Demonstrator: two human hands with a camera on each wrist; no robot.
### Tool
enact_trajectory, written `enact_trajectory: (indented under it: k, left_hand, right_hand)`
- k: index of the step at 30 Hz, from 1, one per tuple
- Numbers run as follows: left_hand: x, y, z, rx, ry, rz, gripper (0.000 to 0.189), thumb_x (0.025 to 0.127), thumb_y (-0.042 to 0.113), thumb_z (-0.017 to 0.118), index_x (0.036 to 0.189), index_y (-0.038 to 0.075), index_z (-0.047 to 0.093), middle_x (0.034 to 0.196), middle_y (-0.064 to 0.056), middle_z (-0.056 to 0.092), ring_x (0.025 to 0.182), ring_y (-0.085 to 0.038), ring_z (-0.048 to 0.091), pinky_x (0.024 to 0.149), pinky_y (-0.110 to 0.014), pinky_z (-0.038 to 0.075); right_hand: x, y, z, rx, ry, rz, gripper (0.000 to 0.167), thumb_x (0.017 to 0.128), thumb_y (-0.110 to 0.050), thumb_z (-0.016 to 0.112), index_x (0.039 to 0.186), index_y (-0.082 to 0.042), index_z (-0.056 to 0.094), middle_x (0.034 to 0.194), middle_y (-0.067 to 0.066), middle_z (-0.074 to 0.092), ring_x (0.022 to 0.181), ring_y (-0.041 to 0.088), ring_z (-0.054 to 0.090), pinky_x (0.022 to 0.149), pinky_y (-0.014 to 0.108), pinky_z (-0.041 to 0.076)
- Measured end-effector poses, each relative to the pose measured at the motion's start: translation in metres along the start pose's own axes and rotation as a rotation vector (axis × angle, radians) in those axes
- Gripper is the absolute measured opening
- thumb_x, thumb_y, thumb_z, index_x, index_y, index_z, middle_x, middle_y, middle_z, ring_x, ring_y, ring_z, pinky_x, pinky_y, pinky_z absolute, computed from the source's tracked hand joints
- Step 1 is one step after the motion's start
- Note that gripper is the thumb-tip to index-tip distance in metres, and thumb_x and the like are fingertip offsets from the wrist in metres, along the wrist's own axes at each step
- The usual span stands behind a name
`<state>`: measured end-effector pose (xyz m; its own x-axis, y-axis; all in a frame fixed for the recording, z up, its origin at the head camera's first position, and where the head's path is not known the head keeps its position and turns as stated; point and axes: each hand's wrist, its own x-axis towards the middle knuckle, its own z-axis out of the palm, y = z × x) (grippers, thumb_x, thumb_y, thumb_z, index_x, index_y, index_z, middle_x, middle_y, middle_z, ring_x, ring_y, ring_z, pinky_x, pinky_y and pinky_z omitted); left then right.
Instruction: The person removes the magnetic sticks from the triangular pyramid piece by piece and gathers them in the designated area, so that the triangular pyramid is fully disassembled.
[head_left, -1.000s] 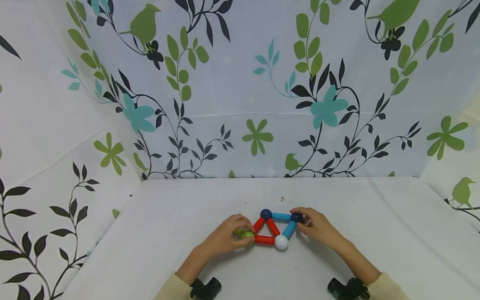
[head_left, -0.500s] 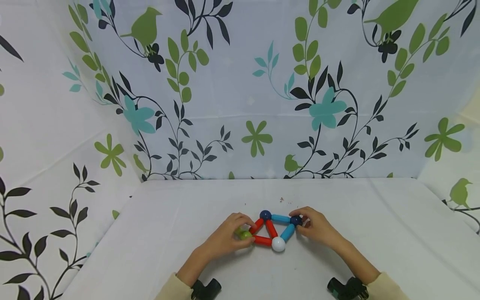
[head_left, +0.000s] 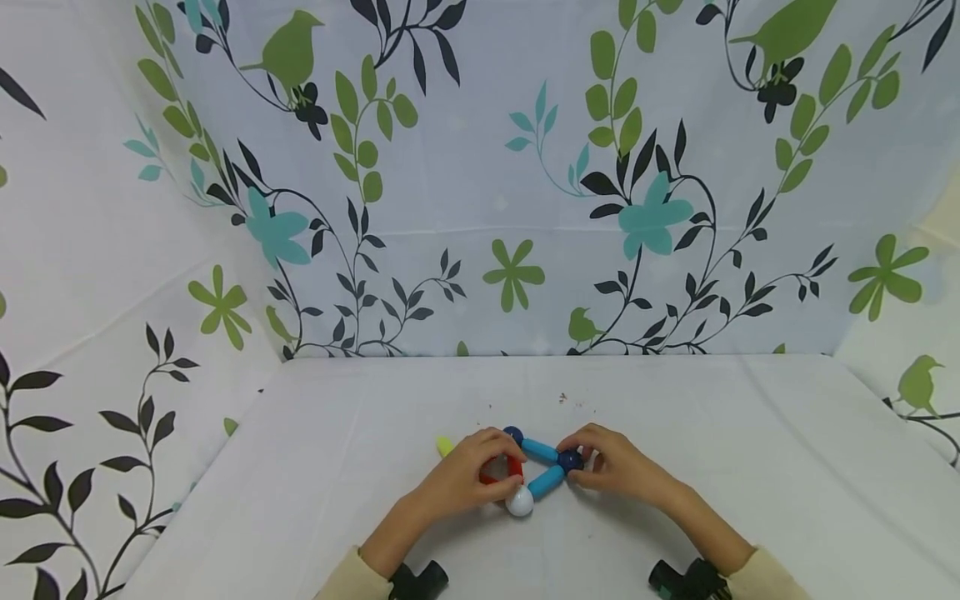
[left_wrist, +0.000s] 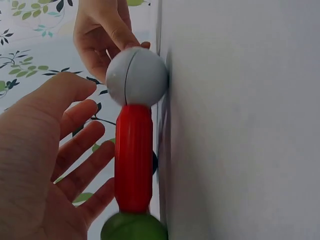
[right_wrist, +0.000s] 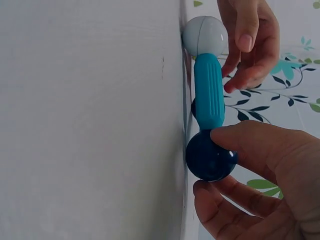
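Observation:
A flat frame of toy rods and balls lies on the white table. My right hand [head_left: 626, 462] pinches the dark blue ball [right_wrist: 211, 160] at its right corner between thumb and fingers. Two light blue rods [head_left: 546, 482] run from that ball, one to a white ball [head_left: 519, 502] and one to another dark blue ball [head_left: 513, 435]. Over the red rods [left_wrist: 134, 160] hovers my left hand [head_left: 465, 471], fingers spread and gripping nothing. Beneath it, a green ball [left_wrist: 134, 229] joins a red rod's end; the head view hides this ball. A yellow-green piece [head_left: 445, 446] pokes out beyond the left hand.
The white tabletop [head_left: 712, 417] extends around the frame. A patterned cloth [head_left: 465, 167] with leaves and birds hangs behind and at the sides. Black wrist devices [head_left: 420, 581] sit by both sleeves.
The whole frame has slid left and turned, its right corner coming nearer with my right hand. My left fingers have come off the green ball and now lie over the red rods.

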<state>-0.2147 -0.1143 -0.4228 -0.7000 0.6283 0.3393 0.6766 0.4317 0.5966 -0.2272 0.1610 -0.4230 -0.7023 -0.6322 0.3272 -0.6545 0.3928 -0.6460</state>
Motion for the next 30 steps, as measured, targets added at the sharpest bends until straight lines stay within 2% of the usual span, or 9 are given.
enact_trajectory:
  k: [6,12,16,22,27,30]
  left_hand:
    - [0.002,0.004,0.005,0.033,-0.024,0.055,0.021,0.09,0.019,0.069,0.108,0.009,0.067,0.109,-0.001,0.063,0.087,-0.017,0.057,0.079,-0.025,0.049]
    - [0.001,0.009,0.016,0.211,-0.019,0.007,0.019,0.09,0.028,0.069,0.105,0.017,0.07,0.108,0.006,0.067,0.1,-0.008,0.06,0.096,-0.038,0.041]
    - [0.001,0.011,0.022,0.277,0.002,-0.028,0.02,0.088,0.031,0.072,0.104,0.019,0.071,0.104,0.009,0.069,0.102,-0.007,0.061,0.096,-0.041,0.039]
    - [0.002,0.014,0.025,0.29,0.007,-0.066,0.02,0.087,0.03,0.074,0.103,0.018,0.071,0.1,0.01,0.07,0.098,-0.005,0.061,0.097,-0.044,0.039]
    - [0.001,0.015,0.025,0.267,0.012,-0.065,0.019,0.085,0.028,0.075,0.101,0.019,0.072,0.097,0.01,0.07,0.093,-0.003,0.061,0.095,-0.044,0.039]
    - [0.002,0.015,0.025,0.261,-0.005,-0.066,0.019,0.083,0.028,0.075,0.1,0.02,0.073,0.095,0.012,0.07,0.09,-0.001,0.06,0.095,-0.045,0.038]
  right_hand:
    - [0.001,-0.002,0.008,0.04,-0.013,-0.087,0.03,0.084,-0.004,0.073,0.111,0.003,0.063,0.098,0.013,0.06,0.078,0.02,0.057,0.062,0.024,0.053]
    - [0.002,-0.004,0.017,0.055,-0.026,-0.084,0.029,0.085,-0.007,0.073,0.111,0.0,0.063,0.098,0.009,0.06,0.078,0.016,0.058,0.065,0.025,0.054]
    - [0.002,-0.004,0.02,0.053,-0.023,-0.068,0.03,0.084,-0.007,0.074,0.111,0.0,0.063,0.099,0.008,0.061,0.078,0.014,0.058,0.066,0.027,0.054]
    - [0.002,-0.004,0.021,0.064,-0.017,-0.052,0.031,0.084,-0.007,0.074,0.111,0.001,0.063,0.101,0.01,0.063,0.08,0.012,0.059,0.07,0.028,0.055]
    - [0.002,-0.005,0.022,0.087,-0.029,-0.024,0.03,0.085,-0.009,0.073,0.111,0.001,0.063,0.102,0.01,0.064,0.083,0.01,0.06,0.071,0.027,0.056]
    - [0.001,-0.005,0.021,0.076,-0.029,-0.031,0.03,0.085,-0.008,0.073,0.112,0.002,0.063,0.103,0.011,0.063,0.083,0.011,0.059,0.071,0.027,0.056]
